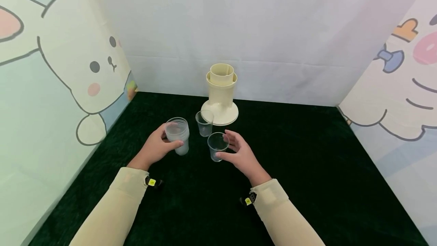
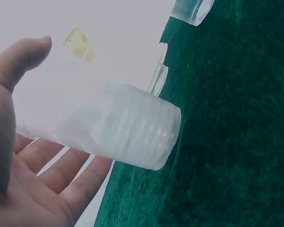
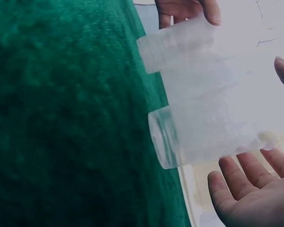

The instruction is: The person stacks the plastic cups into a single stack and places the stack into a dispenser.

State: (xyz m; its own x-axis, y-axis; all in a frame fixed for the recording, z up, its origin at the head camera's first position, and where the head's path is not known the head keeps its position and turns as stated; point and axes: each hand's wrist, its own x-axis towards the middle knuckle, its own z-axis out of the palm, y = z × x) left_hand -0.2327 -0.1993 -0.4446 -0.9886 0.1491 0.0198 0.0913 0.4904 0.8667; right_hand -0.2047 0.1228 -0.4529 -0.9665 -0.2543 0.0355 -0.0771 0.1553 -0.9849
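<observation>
My left hand (image 1: 156,146) holds a stack of nested clear plastic cups (image 1: 181,136), thumb across the front and fingers behind. In the left wrist view the frosted-looking stack (image 2: 137,125) lies against the fingers (image 2: 83,172). My right hand (image 1: 241,155) has its thumb and fingers on either side of a single clear plastic cup (image 1: 216,149); the cup's upper part is washed out in the right wrist view. Another clear cup (image 1: 205,126) stands upright between and behind the two hands, touched by neither.
A cream, wide-based cylindrical holder (image 1: 221,96) with a tube inside stands behind the cups, near the pale back wall (image 1: 273,29). Dark green cloth (image 1: 300,170) covers the table. Cartoon-printed panels (image 1: 78,86) rise along both sides.
</observation>
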